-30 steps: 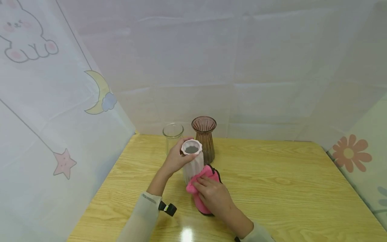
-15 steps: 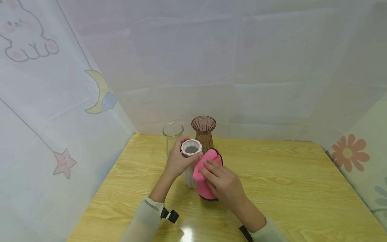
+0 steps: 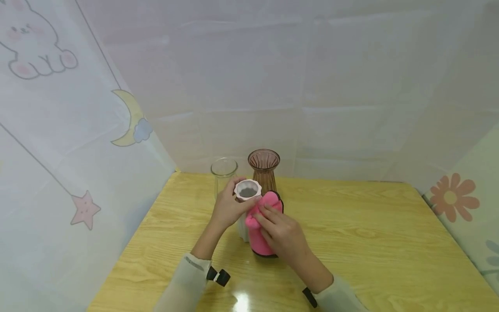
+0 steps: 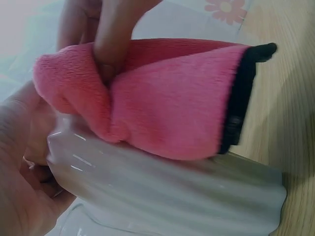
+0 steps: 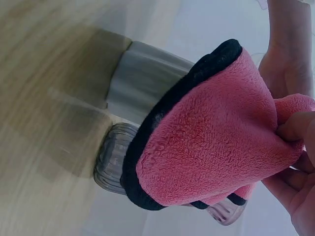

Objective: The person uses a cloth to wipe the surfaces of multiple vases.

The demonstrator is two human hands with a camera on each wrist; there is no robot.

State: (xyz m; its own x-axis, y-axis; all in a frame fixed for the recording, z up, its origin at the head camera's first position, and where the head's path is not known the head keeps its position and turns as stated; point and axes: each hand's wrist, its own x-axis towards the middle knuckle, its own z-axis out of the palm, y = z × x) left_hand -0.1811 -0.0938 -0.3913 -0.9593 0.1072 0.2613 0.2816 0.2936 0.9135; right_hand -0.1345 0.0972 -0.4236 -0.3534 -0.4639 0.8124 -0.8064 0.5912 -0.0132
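A white fluted vase [image 3: 242, 229] stands in front of the two glass vases, its scalloped rim facing up in the head view. My left hand [image 3: 227, 207] grips it round the neck, thumb on the near side. A pink cloth [image 3: 260, 238] with black edging is pinched and bunched in my right hand [image 3: 283, 236], against the vase's right side near the neck. In the left wrist view the cloth [image 4: 172, 103] drapes over the upper part of the vase [image 4: 187, 187]. The right wrist view shows the cloth [image 5: 211, 132] covering much of the vase [image 5: 142, 81].
Just behind stand a clear glass vase [image 3: 224, 168] on the left and a purplish-brown ribbed glass vase [image 3: 264, 162] on the right. The wooden table [image 3: 370, 238] ends at a pale cloth backdrop [image 3: 351, 138].
My right hand has moved the pink cloth up from the vase's lower side towards its neck, then slightly left. The left hand keeps its grip round the neck.
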